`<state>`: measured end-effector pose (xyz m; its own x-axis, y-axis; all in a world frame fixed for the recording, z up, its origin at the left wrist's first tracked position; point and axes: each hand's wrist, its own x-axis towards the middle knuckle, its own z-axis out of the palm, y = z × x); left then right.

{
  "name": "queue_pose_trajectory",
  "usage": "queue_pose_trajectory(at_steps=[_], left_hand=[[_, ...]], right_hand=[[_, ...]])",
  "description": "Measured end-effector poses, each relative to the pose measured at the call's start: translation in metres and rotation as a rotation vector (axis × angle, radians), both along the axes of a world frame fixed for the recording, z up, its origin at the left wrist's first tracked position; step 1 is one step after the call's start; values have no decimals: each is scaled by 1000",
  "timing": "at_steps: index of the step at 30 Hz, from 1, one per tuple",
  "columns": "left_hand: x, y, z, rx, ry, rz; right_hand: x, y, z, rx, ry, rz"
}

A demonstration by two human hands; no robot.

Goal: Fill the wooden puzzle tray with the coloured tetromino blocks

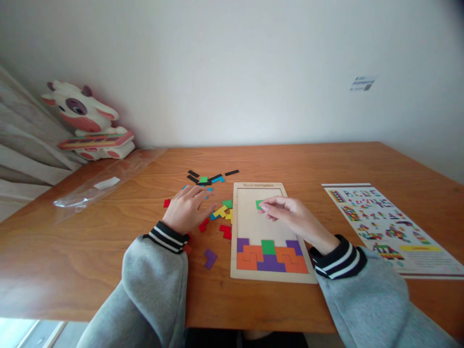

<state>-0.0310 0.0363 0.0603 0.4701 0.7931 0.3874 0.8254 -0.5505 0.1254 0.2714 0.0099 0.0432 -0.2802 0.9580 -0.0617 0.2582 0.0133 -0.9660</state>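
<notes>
My right hand (286, 212) pinches a green piece (259, 205) over the upper half of the wooden puzzle board (235, 232). At the board's bottom lie orange pieces (247, 261), purple pieces (271, 264) and an upright green piece (268, 247), set side by side. My left hand (189, 208), fingers apart, hovers or rests over the loose pieces left of the board; its palm side is hidden. Near it are yellow pieces (220, 211), red pieces (225, 231), a green piece (227, 203) and a purple piece (210, 258).
Several black strips (232, 172) lie behind the loose pieces. A printed pattern sheet (391, 222) is on the right. At the back left stand a cow toy with a keyboard (96, 140) and a clear plastic bag (108, 181).
</notes>
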Motion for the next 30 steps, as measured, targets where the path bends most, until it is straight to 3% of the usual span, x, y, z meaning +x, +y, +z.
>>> queue_pose_trajectory(at_steps=[4, 11, 23, 30], left_hand=[[-24, 8, -2, -115, 185, 155], [-23, 6, -10, -184, 235, 279], [-25, 14, -23, -211, 99, 198], [-21, 12, -21, -189, 99, 179]], right_hand=[[5, 1, -1, 36, 1, 10], [9, 4, -9, 68, -49, 26], [16, 1, -8, 91, -317, 122], [11, -2, -7, 203, -460, 100]])
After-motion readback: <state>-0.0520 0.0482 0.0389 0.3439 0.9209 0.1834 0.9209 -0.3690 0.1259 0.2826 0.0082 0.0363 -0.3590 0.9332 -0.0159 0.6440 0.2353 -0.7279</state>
